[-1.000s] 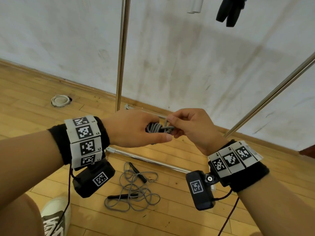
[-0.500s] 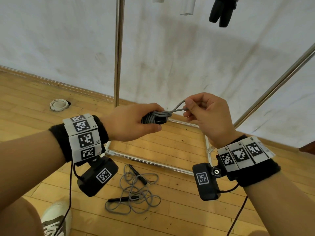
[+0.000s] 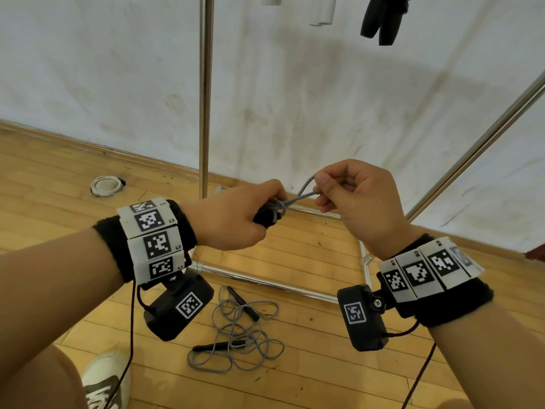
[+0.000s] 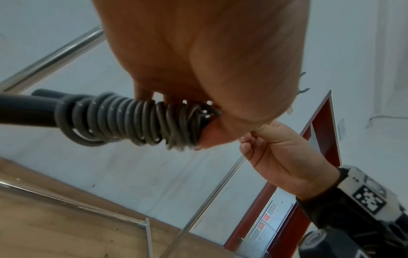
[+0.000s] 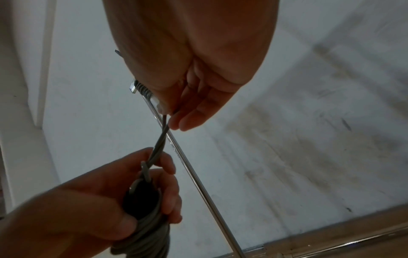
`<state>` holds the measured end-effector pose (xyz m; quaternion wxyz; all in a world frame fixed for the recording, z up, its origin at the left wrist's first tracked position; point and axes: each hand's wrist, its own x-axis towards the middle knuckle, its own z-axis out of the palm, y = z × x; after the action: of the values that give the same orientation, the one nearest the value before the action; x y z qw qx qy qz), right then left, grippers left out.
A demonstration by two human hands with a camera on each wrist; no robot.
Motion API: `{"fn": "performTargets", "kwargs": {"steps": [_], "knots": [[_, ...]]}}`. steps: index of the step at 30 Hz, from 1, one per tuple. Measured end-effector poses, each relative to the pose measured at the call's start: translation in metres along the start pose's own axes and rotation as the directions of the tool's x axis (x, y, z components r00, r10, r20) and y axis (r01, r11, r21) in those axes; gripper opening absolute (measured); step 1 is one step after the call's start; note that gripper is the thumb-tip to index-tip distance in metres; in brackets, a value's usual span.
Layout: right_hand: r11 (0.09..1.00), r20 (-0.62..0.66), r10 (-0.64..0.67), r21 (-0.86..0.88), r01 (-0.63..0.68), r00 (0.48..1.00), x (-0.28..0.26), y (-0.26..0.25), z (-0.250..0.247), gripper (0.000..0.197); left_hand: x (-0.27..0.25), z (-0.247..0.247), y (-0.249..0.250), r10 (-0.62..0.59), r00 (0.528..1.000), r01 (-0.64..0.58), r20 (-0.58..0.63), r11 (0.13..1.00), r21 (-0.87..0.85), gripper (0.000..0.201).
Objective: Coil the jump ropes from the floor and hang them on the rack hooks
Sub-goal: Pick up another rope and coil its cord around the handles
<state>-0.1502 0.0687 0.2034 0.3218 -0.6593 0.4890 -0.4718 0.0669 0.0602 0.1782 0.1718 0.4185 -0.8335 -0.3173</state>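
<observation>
1. A coiled rope (image 4: pixel 141 122), wound round black handles, is gripped by the left hand (image 3: pixel 236 216).
2. Its loop (image 3: pixel 303 191) is pinched by the right hand (image 3: pixel 359 202).
3. Another rope (image 3: pixel 239 335) is left on the floor below both hands.

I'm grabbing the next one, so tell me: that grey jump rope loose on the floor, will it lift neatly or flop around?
Probably floppy: the loose jump rope lies in slack overlapping loops, so it may snag on itself. Its black handles look rigid and would likely dangle. It seems light, since the cord is thin.
</observation>
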Motion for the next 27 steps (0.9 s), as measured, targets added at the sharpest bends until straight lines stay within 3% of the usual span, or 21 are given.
{"fn": "performTargets", "kwargs": {"steps": [4,7,14,20,24,27], "knots": [[1.000,0.003,-0.014,0.012,0.014,1.000,-0.001,-0.004,0.000,0.003,0.000,0.002,0.002,0.033,0.999,-0.028,0.035,0.989,-0.145,0.015],[1.000,0.008,-0.017,0.007,0.017,1.000,-0.002,-0.006,-0.001,0.003,0.003,0.004,0.000,-0.006,1.000,0.001,-0.022,0.974,-0.227,0.035],[0.997,-0.035,-0.064,-0.046,0.063,0.997,-0.003,-0.011,-0.002,0.008,0.003,0.000,-0.010,0.022,0.998,-0.027,-0.056,0.995,-0.100,0.032],[0.992,-0.060,-0.085,-0.099,0.079,0.995,-0.003,-0.013,-0.006,0.010,0.007,0.004,-0.010,-0.061,0.985,0.087,-0.158,0.983,0.164,0.041],[0.993,-0.060,-0.075,-0.096,0.069,0.995,-0.004,-0.012,-0.006,0.011,0.011,0.008,-0.006,-0.102,0.988,0.110,-0.120,0.992,0.061,0.028],[0.998,-0.064,-0.026,-0.059,0.022,0.998,-0.006,-0.011,-0.003,0.006,0.009,0.011,-0.005,-0.066,0.991,0.062,-0.116,0.997,-0.037,0.020]]}}
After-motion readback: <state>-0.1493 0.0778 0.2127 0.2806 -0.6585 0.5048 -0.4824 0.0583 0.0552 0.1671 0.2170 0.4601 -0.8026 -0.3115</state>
